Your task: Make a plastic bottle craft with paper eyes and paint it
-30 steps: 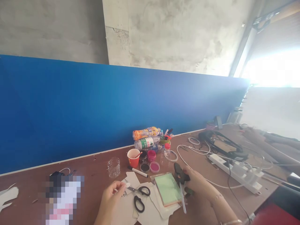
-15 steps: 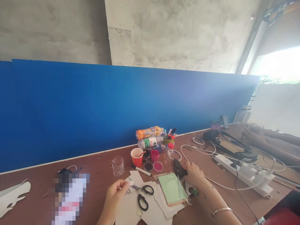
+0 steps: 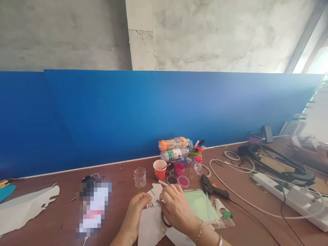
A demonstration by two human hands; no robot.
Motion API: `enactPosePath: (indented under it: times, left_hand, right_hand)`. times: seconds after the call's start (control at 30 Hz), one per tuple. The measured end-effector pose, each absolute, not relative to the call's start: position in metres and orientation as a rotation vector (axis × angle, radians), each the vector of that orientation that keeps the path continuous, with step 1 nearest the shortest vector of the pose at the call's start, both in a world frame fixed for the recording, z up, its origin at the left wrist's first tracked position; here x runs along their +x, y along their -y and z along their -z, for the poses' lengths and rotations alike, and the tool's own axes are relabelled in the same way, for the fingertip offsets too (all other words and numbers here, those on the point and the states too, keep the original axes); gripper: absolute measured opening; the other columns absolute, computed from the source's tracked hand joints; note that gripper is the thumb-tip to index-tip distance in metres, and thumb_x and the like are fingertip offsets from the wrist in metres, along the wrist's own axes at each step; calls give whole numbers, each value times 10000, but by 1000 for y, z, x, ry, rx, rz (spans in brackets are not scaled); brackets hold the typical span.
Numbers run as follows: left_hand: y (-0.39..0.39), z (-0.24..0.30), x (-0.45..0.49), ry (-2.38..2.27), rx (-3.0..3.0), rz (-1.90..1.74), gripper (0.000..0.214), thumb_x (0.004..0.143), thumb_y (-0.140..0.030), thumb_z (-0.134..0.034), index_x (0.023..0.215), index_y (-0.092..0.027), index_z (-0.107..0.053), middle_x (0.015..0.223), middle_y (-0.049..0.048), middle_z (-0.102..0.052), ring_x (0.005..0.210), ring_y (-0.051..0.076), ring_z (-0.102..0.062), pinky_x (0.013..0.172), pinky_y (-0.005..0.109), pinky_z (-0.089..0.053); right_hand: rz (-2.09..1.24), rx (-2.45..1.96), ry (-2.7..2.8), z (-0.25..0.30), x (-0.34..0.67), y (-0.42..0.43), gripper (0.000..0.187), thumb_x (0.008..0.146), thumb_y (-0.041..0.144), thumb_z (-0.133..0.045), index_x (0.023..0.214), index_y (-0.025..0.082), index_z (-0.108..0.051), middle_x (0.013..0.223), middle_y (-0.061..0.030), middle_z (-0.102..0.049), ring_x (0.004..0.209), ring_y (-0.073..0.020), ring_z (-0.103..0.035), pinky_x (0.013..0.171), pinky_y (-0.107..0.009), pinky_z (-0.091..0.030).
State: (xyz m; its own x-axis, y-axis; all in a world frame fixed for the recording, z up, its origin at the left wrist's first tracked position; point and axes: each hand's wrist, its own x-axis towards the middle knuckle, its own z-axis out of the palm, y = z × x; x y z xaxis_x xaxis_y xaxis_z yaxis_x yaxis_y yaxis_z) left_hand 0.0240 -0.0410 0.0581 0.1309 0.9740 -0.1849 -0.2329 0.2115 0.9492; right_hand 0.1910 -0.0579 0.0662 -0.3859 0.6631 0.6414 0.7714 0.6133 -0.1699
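White paper cutout (image 3: 151,204) pinched steady by left hand (image 3: 135,213); right hand (image 3: 176,208), beside it, curls over black scissors (image 3: 164,221), grip hidden.

The right hand (image 3: 176,208) covers the scissors (image 3: 163,220) beside the left hand (image 3: 135,213) on paper scraps (image 3: 151,227), glue gun (image 3: 214,189) lying nearby.

The left hand (image 3: 135,213) and the right hand (image 3: 176,208) are both bare and show at the bottom middle of the frame. The forearms behind them are uncovered down to the lower edge. The right wrist wears a thin metal chain bracelet (image 3: 200,229) of small links. Lower right of it, at the very bottom edge, is a plain silver-coloured bangle (image 3: 219,241), partly cut off.
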Motion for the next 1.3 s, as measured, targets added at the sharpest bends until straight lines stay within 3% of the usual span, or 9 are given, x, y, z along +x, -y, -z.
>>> enactPosePath:
  times: [0.23,0.5,0.67,0.9,1.3]
  left_hand:
    - [41,-64,23,-1011,942,-1018,105,619,-269,-644,604,-170,-610,676,-16,-498,690,135,-379,639,247,-327]
    - [38,-51,25,-1144,910,-1121,193,616,-324,-621,542,-204,-489,615,-49,-406,641,135,-364,609,259,-309]
    - [45,-53,36,-1244,849,-1213,216,592,-361,-640,570,-205,-492,649,-47,-467,678,146,-429,634,272,-321]
    - [51,-50,43,-1258,801,-1208,217,609,-329,-642,553,-203,-474,592,-59,-439,589,125,-399,596,269,-295]
    - [51,-48,43,-1271,840,-1145,241,603,-370,-653,548,-199,-491,621,-34,-444,628,145,-402,594,282,-314]
  right_hand:
    - [66,-1023,2091,-68,193,52,145,820,77,-486,883,207,-505,842,-24,-578,786,-182,-475,694,-317,-313]
    - [278,-1024,2111,-63,185,62,102,789,92,-488,817,188,-509,831,-30,-581,768,-177,-464,701,-328,-306]
    - [407,-1018,2039,-54,178,62,81,819,127,-529,806,203,-554,792,-8,-584,734,-164,-462,712,-328,-292]
    - [414,-1066,2041,-45,178,57,93,841,141,-518,821,214,-573,810,-11,-592,747,-167,-477,737,-345,-295]
    - [480,-1084,2044,-46,178,56,123,839,132,-504,752,201,-557,751,-4,-580,713,-158,-480,739,-345,-304]
